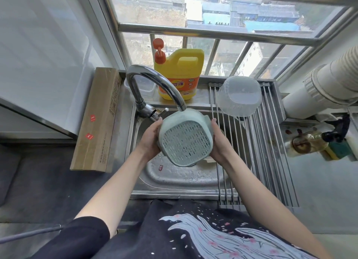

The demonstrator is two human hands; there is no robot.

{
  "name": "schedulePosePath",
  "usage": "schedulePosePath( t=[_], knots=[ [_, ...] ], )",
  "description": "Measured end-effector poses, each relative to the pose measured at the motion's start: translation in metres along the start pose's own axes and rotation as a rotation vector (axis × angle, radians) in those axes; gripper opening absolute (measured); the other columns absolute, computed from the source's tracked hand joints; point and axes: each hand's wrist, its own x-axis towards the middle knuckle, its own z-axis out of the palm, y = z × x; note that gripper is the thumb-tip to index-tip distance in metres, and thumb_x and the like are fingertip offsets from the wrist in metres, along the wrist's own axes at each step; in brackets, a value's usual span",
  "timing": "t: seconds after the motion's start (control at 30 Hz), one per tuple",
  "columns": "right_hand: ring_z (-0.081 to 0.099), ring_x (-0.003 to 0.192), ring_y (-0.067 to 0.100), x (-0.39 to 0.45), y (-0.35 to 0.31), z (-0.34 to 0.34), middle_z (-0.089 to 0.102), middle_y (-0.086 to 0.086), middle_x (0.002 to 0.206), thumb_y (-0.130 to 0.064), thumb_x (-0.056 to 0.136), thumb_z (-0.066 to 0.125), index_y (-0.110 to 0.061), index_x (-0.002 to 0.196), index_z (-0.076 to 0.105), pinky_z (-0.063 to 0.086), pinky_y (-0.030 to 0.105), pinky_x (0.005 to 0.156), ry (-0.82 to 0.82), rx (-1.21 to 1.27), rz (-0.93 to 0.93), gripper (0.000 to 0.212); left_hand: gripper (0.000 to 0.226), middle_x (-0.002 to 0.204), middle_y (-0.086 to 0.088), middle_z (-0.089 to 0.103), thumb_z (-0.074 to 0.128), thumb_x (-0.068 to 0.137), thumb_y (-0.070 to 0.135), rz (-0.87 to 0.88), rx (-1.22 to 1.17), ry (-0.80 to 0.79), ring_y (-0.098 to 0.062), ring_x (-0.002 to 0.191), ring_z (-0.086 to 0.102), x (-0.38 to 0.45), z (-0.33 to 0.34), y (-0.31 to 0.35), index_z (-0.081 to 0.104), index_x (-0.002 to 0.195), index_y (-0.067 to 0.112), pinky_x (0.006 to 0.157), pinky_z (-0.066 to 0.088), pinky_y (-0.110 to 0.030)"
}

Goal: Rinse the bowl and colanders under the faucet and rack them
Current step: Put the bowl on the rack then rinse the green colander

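A pale green square colander [185,138] is held tilted over the steel sink [172,176], its perforated bottom facing me, its top edge just under the faucet spout [155,84]. My left hand [150,140] grips its left side and my right hand [219,142] grips its right side. A translucent plastic bowl [239,96] lies upside down on the roll-up rack [271,158] at the sink's right. Something white shows in the sink below the colander, mostly hidden. I see no water stream.
A yellow detergent jug [180,74] with an orange pump stands behind the faucet. A long cardboard box [98,121] lies left of the sink. A white duct pipe [319,84] and a bottle with sponge [310,142] sit at right.
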Motion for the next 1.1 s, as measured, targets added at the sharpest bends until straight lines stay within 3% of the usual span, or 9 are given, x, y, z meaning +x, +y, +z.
schedulePosePath(
  t=[0.13, 0.27, 0.37, 0.53, 0.7, 0.87, 0.97, 1.03, 1.1],
  knots=[
    [0.062, 0.103, 0.028, 0.004, -0.009, 0.009, 0.065, 0.019, 0.118, -0.052, 0.094, 0.043, -0.007, 0.121, 0.063, 0.047, 0.045, 0.097, 0.041, -0.002, -0.068, 0.056, 0.058, 0.111, -0.004, 0.069, 0.056, 0.072, 0.071, 0.011, 0.149, -0.108, -0.021, 0.103, 0.063, -0.003, 0.0, -0.002, 0.067, 0.115, 0.034, 0.096, 0.047, -0.043],
    [0.065, 0.091, 0.028, 0.008, -0.01, 0.007, 0.068, 0.018, 0.106, -0.06, 0.064, 0.073, -0.004, 0.11, 0.068, 0.051, 0.044, 0.089, -0.024, -0.067, -0.121, 0.073, 0.076, 0.107, -0.007, 0.071, 0.078, 0.046, 0.069, 0.013, 0.112, -0.084, -0.021, 0.098, 0.067, -0.002, -0.009, -0.002, 0.073, 0.105, 0.023, 0.092, 0.051, -0.038],
    [0.066, 0.074, 0.02, 0.008, -0.009, 0.007, 0.072, 0.009, 0.087, -0.057, 0.066, 0.069, -0.01, 0.094, 0.072, 0.053, 0.035, 0.074, -0.064, -0.153, -0.145, 0.054, 0.079, 0.106, -0.007, 0.071, 0.08, 0.046, 0.067, 0.033, 0.077, -0.059, -0.02, 0.096, 0.067, 0.0, -0.012, -0.002, 0.07, 0.109, 0.019, 0.086, 0.055, -0.034],
    [0.058, 0.056, 0.009, 0.008, -0.008, 0.007, 0.067, -0.001, 0.066, -0.049, 0.082, 0.061, -0.011, 0.079, 0.07, 0.047, 0.022, 0.056, 0.024, -0.302, -0.232, 0.039, 0.088, 0.101, -0.008, 0.072, 0.076, 0.047, 0.07, 0.052, 0.131, 0.0, -0.018, 0.089, 0.069, -0.002, -0.013, -0.004, 0.067, 0.113, 0.013, 0.077, 0.057, -0.031],
    [0.047, 0.049, 0.008, 0.012, -0.008, 0.003, 0.055, -0.001, 0.059, -0.045, 0.092, 0.054, -0.005, 0.079, 0.066, 0.038, 0.021, 0.049, -0.001, -0.468, -0.264, 0.043, 0.051, 0.085, -0.005, 0.073, 0.052, 0.08, 0.058, 0.036, 0.225, 0.058, -0.016, 0.076, 0.067, -0.005, -0.017, 0.002, 0.071, 0.1, 0.016, 0.071, 0.053, -0.029],
    [0.057, 0.065, 0.019, 0.014, -0.008, 0.017, 0.061, 0.007, 0.07, -0.053, 0.094, 0.046, 0.0, 0.091, 0.066, 0.046, 0.033, 0.067, 0.128, -0.374, -0.041, 0.058, 0.048, 0.089, -0.009, 0.066, 0.041, 0.095, 0.052, -0.052, 0.135, 0.094, -0.022, 0.086, 0.062, 0.001, -0.011, 0.007, 0.067, 0.098, 0.013, 0.078, 0.052, -0.034],
    [0.069, 0.075, 0.02, 0.022, -0.002, 0.013, 0.071, 0.007, 0.08, -0.038, 0.095, 0.054, -0.006, 0.088, 0.067, 0.055, 0.034, 0.075, 0.138, -0.113, 0.246, 0.035, 0.045, 0.101, -0.011, 0.07, 0.037, 0.1, 0.042, -0.176, -0.049, 0.089, -0.023, 0.095, 0.067, 0.0, -0.007, 0.011, 0.067, 0.104, 0.009, 0.086, 0.056, -0.037],
    [0.072, 0.075, 0.025, 0.02, 0.001, 0.01, 0.073, 0.011, 0.085, -0.02, 0.098, 0.051, -0.004, 0.091, 0.065, 0.061, 0.036, 0.068, 0.185, -0.04, 0.378, 0.022, 0.046, 0.115, -0.015, 0.066, 0.036, 0.101, 0.036, -0.22, -0.121, 0.113, -0.026, 0.104, 0.064, 0.0, -0.006, 0.011, 0.068, 0.11, 0.004, 0.092, 0.05, -0.043],
    [0.071, 0.057, 0.031, 0.015, 0.004, 0.005, 0.071, 0.017, 0.071, -0.01, 0.099, 0.045, -0.001, 0.088, 0.063, 0.057, 0.039, 0.044, 0.241, 0.046, 0.456, 0.023, 0.049, 0.115, -0.018, 0.066, 0.035, 0.102, 0.032, -0.233, -0.243, 0.134, -0.028, 0.102, 0.066, -0.001, -0.002, 0.012, 0.07, 0.106, -0.001, 0.092, 0.05, -0.042]
  ],
)
